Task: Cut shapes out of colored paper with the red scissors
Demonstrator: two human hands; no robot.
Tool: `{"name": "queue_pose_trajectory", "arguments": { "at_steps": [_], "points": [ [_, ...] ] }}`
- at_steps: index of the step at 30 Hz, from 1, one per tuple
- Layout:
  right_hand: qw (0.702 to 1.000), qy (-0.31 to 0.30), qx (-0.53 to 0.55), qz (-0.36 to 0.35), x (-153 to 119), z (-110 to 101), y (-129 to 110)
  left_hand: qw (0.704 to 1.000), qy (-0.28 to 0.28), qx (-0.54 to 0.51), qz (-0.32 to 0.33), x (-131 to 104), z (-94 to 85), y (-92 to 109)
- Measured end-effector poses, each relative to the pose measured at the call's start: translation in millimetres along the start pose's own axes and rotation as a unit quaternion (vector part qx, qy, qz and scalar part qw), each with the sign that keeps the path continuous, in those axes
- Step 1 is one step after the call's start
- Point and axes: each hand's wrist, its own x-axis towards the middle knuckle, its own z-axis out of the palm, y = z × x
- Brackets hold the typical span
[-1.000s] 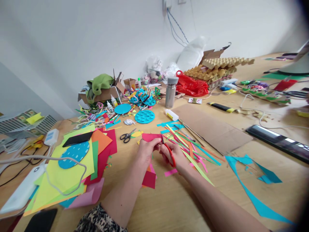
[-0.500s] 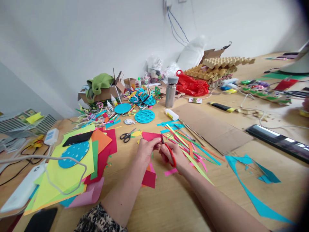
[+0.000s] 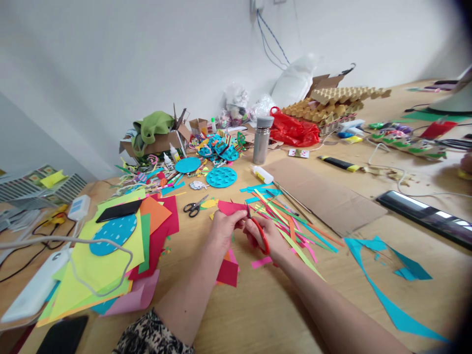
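Note:
Red-handled scissors are gripped in my right hand, their blades pointing away from me at the edge of a red paper piece. My left hand pinches that paper just left of the blades. The two hands almost touch. Below them on the table lie a red square scrap and a pink scrap. Thin coloured paper strips spread out right of my right hand. Black-handled scissors rest left of the red paper.
Stacked coloured sheets with a phone lie left. A steel bottle stands behind, near a glue bottle. Cardboard and blue paper offcuts are right. Part of a person's hand shows at the right edge.

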Motion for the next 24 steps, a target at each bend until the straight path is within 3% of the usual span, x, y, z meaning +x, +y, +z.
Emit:
{"name": "queue_pose_trajectory", "arguments": {
  "at_steps": [24],
  "points": [
    [1.000, -0.002, 0.011, 0.008, -1.0, -0.2, -0.5, 1.000, -0.015, 0.019, -0.001, -0.1, -0.7, 2.5]
  ]
}}
